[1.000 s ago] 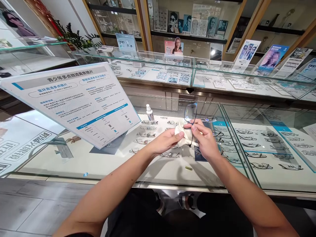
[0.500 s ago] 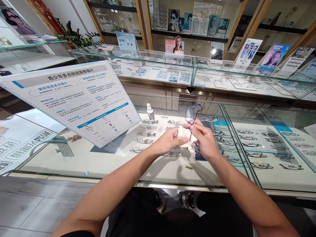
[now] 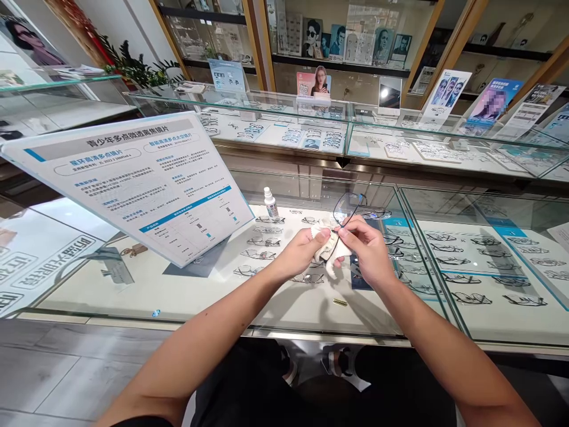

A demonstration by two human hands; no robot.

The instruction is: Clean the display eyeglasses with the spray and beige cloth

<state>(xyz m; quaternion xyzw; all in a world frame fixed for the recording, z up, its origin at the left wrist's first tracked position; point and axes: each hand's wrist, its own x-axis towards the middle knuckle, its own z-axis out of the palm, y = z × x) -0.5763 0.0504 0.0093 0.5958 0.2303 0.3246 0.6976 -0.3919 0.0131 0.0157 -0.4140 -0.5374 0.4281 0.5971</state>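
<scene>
Above a glass display counter my two hands meet. My right hand pinches a pair of dark thin-framed glasses, whose lens sticks up and tilts to the right. A white cleaning cloth is wrapped round the lower part of the glasses, and my left hand has its fingers closed on it. A small white spray bottle stands on the glass just to the left of the hands.
A slanted information board stands on the counter to the left. Rows of spectacle frames lie inside the case under the glass. A small brass piece lies near the hands. More display counters and shelves stand behind.
The glasses have tilted further to the right and sunk a little. My left hand has slid the cloth along the frame, bunching it lower between the hands.
</scene>
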